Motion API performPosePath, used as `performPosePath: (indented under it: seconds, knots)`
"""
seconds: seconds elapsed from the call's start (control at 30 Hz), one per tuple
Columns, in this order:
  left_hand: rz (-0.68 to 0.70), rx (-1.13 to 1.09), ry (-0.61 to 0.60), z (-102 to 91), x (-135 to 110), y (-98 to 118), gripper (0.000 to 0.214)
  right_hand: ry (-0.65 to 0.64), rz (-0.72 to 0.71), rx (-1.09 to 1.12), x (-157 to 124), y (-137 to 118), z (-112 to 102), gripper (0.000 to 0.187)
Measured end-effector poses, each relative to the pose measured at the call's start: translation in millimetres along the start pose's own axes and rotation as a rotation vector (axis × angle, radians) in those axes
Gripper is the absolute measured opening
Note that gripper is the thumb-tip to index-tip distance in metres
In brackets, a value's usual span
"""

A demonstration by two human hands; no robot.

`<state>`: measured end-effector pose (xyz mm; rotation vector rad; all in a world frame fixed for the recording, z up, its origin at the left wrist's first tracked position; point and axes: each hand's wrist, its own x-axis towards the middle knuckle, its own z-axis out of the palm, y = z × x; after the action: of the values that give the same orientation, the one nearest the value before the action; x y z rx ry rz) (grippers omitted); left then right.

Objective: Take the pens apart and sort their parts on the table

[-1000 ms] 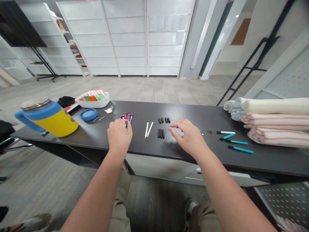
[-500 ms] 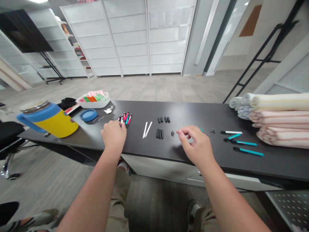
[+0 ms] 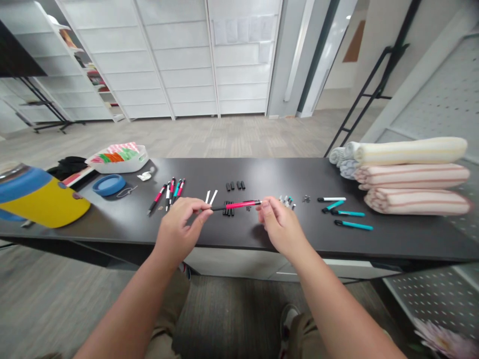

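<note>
A: While both hands are raised off the table [image 3: 392,239], what is entered as held?

B: Item one: pink pen [image 3: 239,205], level in the air just above the table's near half, over a row of black sleeves [image 3: 228,211]. Grip, left hand [image 3: 178,224]: thumb and forefinger pinched shut on the dark tip end. Grip, right hand [image 3: 279,224]: fingertips closed round the rear end. Whether a small part sits between them I cannot tell.

A: Nearby stock?

B: White refills [image 3: 210,196] just behind the left fingers. Small tips [image 3: 286,200] just beyond the right hand. Assembled pens [image 3: 170,189] to the left. Teal pens [image 3: 348,214] well to the right.

A: Handling note?

B: By my judgement, hold the left pinch firm so the barrel does not wander. Let the right fingertips do the fine work along the pen's own axis. Work low over the table, so anything dropped lands near its pile.
</note>
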<state>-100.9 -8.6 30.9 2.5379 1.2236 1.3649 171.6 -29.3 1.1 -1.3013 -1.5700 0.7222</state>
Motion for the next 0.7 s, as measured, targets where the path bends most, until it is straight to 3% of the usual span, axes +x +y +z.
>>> performPosePath:
  seconds: [0.17, 0.27, 0.37, 0.43, 0.53, 0.7]
  knots:
    - [-0.041, -0.121, -0.048, 2.5, -3, 3, 0.007, -0.085, 0.043, 0.157, 0, 6, -2, 0.056]
    - [-0.250, -0.328, 0.023, 7.7, -6, 3, 0.011, -0.143, 0.091, 0.338, 0, 7, 1, 0.056]
    - [-0.477, -0.675, 0.131, 20.2, -10, 9, 0.017, -0.215, 0.170, 0.568, -2, 2, 10, 0.057]
    - [-0.558, -0.861, 0.123, 30.5, -11, 16, 0.022, -0.246, 0.222, 0.693, -4, -3, 15, 0.058]
    - [-0.608, -1.010, 0.101, 43.4, -10, 27, 0.026, -0.255, 0.264, 0.772, -4, -8, 22, 0.059]
    - [-0.658, -1.093, 0.199, 49.9, -2, 36, 0.026, -0.232, 0.270, 0.754, -4, -8, 22, 0.061]
